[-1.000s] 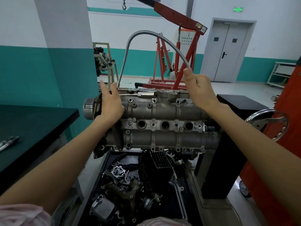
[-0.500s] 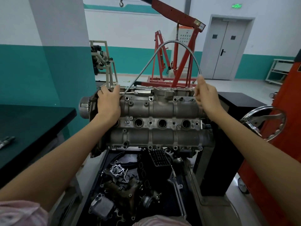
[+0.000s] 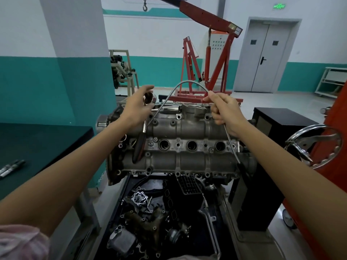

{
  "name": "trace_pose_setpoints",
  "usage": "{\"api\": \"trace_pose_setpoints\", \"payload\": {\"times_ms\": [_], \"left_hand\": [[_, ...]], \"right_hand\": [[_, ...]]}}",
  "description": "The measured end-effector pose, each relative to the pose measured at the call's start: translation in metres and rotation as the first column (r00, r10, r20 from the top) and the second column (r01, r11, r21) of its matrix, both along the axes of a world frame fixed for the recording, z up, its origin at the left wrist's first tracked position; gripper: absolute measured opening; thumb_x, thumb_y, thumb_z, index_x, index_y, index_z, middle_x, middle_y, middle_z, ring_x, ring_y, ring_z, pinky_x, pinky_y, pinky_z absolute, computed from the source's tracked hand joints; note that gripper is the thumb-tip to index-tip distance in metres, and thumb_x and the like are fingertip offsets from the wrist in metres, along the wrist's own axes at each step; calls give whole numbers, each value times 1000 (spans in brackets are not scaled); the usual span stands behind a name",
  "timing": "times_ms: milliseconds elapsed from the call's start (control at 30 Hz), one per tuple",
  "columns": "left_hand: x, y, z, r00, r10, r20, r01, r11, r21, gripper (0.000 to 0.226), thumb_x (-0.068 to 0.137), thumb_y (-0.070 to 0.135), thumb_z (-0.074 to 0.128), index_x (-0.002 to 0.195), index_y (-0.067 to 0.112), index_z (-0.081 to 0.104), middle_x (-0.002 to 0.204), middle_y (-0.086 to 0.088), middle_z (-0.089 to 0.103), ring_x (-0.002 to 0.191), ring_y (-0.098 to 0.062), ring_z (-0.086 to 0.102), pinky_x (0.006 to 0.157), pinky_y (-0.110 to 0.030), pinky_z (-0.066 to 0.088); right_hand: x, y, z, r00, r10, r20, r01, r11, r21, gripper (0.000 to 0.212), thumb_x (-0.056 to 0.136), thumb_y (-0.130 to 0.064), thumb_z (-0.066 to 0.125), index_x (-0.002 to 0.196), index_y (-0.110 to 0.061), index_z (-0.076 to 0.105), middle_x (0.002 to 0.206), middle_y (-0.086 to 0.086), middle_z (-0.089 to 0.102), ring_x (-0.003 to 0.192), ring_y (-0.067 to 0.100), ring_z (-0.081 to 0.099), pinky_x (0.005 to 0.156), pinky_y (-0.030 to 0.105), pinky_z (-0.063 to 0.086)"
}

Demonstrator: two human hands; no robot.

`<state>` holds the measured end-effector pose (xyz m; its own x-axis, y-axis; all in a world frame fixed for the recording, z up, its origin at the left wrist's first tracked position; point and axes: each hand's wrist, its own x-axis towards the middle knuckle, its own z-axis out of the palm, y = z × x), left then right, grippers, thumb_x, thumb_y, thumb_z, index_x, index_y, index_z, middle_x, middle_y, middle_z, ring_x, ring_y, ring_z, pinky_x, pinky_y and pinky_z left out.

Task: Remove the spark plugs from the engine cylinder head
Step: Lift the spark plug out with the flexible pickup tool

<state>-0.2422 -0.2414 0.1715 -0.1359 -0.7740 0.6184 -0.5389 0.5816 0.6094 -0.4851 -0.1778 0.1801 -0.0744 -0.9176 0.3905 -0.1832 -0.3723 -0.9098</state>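
Cylinder head (image 3: 178, 145) sits on a stand in the middle of the view, with three open plug wells (image 3: 192, 145) in a row along its centre channel; whether any spark plug remains down inside them cannot be told, since the bores are dark. A fourth well at the left end is hidden behind a ratchet (image 3: 139, 145) with a black handle, which hangs down over the head from the left hand (image 3: 137, 107). That hand closes loosely around the ratchet's chrome top, fingers partly spread. The right hand (image 3: 225, 111) pinches a flexible metal shaft (image 3: 187, 82) that arches up between the two hands; one end runs down behind the ratchet toward the head's left part, its tip hidden, and the other trails past the wrist to a dark grip (image 3: 242, 168) at the head's right end. Below lies a tray (image 3: 116, 212) of loose engine parts, its near edge cut off. A dark desk (image 3: 47, 139) at left carries two markers (image 3: 11, 167) at the frame's edge.
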Motion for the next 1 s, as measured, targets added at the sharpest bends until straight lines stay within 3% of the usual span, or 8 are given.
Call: {"api": "trace_pose_setpoints", "payload": {"times_ms": [200, 300, 367, 467, 600, 767, 867, 1000], "left_hand": [[-3, -6, 18, 988, -157, -4, 157, 986, 59, 56, 84, 0, 62, 133, 17, 42, 132, -5, 53, 120, -16, 49, 102, -25, 36], [-6, -6, 29, 980, -158, 121, 164, 986, -38, 51, 85, 3, 63, 130, 20, 45, 132, -2, 54, 118, -12, 50, 100, -22, 37], [-8, -7, 37, 961, -163, 225, 190, 976, -108, 48, 86, 3, 62, 128, 20, 46, 130, 1, 56, 118, -11, 50, 97, -18, 36], [-17, -11, 43, 849, -116, 516, 248, 949, -196, 44, 88, 2, 57, 130, 13, 47, 122, -7, 60, 110, -21, 55, 89, -20, 34], [-35, -10, 35, 642, -155, 751, 374, 918, -131, 34, 90, 1, 50, 124, 3, 49, 100, -19, 61, 90, -30, 56, 74, -28, 34], [-41, -10, 49, 582, -188, 791, 450, 885, -121, 39, 89, -1, 51, 127, 3, 46, 101, -16, 60, 89, -27, 54, 77, -31, 37], [-47, -13, 60, 488, -182, 854, 462, 883, -76, 42, 88, -2, 49, 129, 3, 42, 99, -17, 59, 87, -28, 53, 76, -36, 40], [-49, -12, 61, 423, -155, 893, 405, 914, -33, 44, 91, -1, 45, 133, 7, 35, 93, -12, 55, 81, -23, 48, 71, -25, 33]], "right_hand": [[14, -7, 25, 986, 64, -153, -62, 998, 16, 29, 94, -39, 46, 97, -13, 60, 53, -5, 34, 41, 7, 25, 35, 17, 22], [18, -7, 29, 946, 47, -322, -55, 998, -17, 31, 97, -38, 39, 102, -16, 60, 52, -4, 32, 39, 8, 25, 34, 18, 23], [14, -6, 27, 943, 87, -322, -92, 996, 2, 32, 99, -36, 37, 103, -15, 61, 50, -5, 30, 37, 8, 23, 33, 18, 22], [6, -5, 24, 950, 145, -275, -135, 989, 55, 32, 98, -35, 38, 101, -12, 61, 47, -7, 30, 37, 8, 22, 32, 18, 20], [-1, -5, 18, 956, 172, -238, -156, 984, 85, 33, 98, -35, 39, 100, -10, 62, 48, -7, 29, 37, 8, 22, 33, 17, 20], [-7, -7, 13, 961, 200, -193, -183, 978, 104, 32, 98, -35, 40, 96, -12, 62, 47, -8, 29, 37, 8, 22, 34, 16, 20], [-7, -8, 12, 963, 187, -195, -168, 980, 109, 32, 98, -35, 40, 96, -13, 62, 47, -8, 29, 37, 7, 23, 34, 16, 21], [-9, -7, 11, 963, 182, -201, -159, 979, 127, 33, 98, -36, 39, 99, -13, 62, 46, -8, 30, 37, 8, 23, 34, 17, 21]]}}
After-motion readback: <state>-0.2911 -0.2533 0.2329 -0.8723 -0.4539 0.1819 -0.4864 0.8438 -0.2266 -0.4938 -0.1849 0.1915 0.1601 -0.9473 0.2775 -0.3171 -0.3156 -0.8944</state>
